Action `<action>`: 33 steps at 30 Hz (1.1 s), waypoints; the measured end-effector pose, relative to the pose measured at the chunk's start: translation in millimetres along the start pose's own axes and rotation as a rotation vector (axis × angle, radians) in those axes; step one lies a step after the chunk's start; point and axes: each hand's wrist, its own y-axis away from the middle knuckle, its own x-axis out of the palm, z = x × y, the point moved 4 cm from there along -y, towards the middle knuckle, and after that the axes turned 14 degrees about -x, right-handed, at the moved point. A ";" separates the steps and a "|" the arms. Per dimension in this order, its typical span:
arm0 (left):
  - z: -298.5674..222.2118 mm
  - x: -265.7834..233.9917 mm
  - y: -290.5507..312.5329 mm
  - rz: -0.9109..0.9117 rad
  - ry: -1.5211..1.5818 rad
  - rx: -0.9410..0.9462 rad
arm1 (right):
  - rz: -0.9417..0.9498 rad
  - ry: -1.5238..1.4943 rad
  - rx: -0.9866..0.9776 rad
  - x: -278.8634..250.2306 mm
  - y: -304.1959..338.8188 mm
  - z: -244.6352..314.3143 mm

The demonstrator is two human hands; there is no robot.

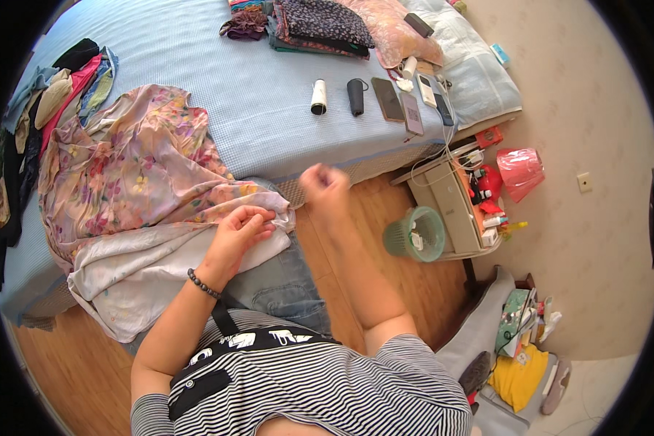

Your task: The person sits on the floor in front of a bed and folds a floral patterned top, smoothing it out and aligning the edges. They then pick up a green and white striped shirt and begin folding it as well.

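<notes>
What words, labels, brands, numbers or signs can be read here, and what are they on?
Striped top: large white characters on a black band, left unquoted.
Pale phone: pattern too small to read.
Blue pack: too small to read.
</notes>
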 end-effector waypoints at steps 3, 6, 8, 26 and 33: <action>-2.3 -1.0 6.9 0.012 0.011 -0.002 | -0.172 0.157 -0.088 -61.9 -87.0 -19.0; -3.5 -3.8 13.2 0.064 -0.006 -0.015 | -0.183 0.536 -0.176 -112.3 -153.3 -62.7; -4.8 -8.4 20.5 0.048 -0.065 -0.013 | -0.060 0.734 -0.187 -117.3 -177.2 -77.7; -17.3 -31.1 35.1 -0.064 -0.270 0.075 | -0.053 0.471 -0.095 -118.6 -154.9 -88.8; -9.1 -16.6 30.7 -0.241 -0.809 0.337 | 0.089 0.030 0.124 -74.3 -52.7 -47.6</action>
